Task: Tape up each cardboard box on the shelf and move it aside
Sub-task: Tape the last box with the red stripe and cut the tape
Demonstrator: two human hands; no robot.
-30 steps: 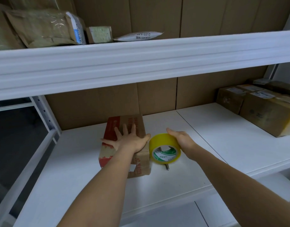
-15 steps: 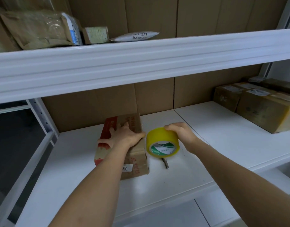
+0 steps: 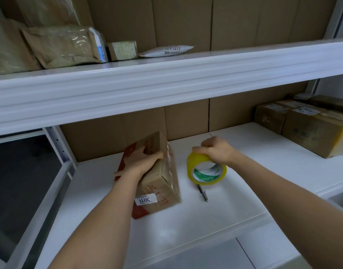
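The cardboard box (image 3: 157,177) sits on the shelf (image 3: 244,191), tipped up on one long edge. The left hand (image 3: 141,164) grips its top edge, fingers curled over. Just right of the box, the right hand (image 3: 215,150) pinches the top of the tape roll (image 3: 206,169), above a pen (image 3: 202,192). Taping seems to be starting; next, the tape's free end must reach the box seam.

matt cardboard box (image 3: 157,171), glossy yellow plastic tape roll (image 3: 206,171), smooth white shelf (image 3: 244,171).

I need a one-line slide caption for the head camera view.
Left hand grips a cardboard box on the shelf; right hand holds yellow tape roll.
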